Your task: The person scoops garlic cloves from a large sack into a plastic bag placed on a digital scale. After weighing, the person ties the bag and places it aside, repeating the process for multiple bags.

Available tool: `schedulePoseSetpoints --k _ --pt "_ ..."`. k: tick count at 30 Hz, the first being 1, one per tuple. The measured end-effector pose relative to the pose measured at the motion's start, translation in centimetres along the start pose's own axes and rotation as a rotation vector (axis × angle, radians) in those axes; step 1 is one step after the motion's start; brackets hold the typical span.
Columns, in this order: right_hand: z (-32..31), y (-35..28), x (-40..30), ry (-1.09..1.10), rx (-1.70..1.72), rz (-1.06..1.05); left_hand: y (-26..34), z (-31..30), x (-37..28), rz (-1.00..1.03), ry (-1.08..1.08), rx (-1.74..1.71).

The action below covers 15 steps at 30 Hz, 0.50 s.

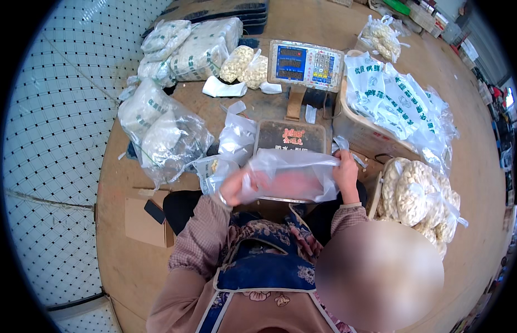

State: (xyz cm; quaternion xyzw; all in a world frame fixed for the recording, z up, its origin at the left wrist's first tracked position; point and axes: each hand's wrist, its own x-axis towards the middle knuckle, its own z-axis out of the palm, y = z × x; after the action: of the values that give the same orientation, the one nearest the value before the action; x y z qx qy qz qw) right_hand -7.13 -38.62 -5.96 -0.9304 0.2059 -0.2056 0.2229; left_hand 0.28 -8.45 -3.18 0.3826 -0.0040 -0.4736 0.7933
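Note:
A clear plastic bag (pixel 296 160) is stretched between my two hands over the pan of a digital scale (pixel 292 135). My left hand (pixel 237 186) grips its left end, some fingers showing blurred through the film. At the other end, my right hand (pixel 346 170) pinches the gathered plastic at the upper corner. A reddish shape shows through the bag; I cannot tell what it is. Behind the pan, the scale's display and keypad (pixel 306 66) stand on a post. Left of the pan lies a crumpled plastic bag (pixel 237 133), touching another printed bag (pixel 217 170).
At right, a bin (pixel 366 129) holds green-printed plastic bags (pixel 396 95). Bags of pale cloves, seemingly peeled garlic (pixel 416 187), pile nearer me; others (pixel 237 62) stand behind the scale. Large packed bags (pixel 158 125) lie left. A phone (pixel 154 211) rests on a cardboard box (pixel 144 224).

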Motion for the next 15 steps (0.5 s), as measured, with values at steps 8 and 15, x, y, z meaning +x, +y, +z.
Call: schedulePoseSetpoints --k 8,15 --pt "2.5 -1.1 -3.2 -0.739 0.9 0.048 4.7 3.2 -0.8 0.655 -0.279 -0.432" --pt "3.8 -4.5 -4.6 -0.6 1.71 0.654 8.9 -1.3 0.8 0.842 -0.101 -0.722"
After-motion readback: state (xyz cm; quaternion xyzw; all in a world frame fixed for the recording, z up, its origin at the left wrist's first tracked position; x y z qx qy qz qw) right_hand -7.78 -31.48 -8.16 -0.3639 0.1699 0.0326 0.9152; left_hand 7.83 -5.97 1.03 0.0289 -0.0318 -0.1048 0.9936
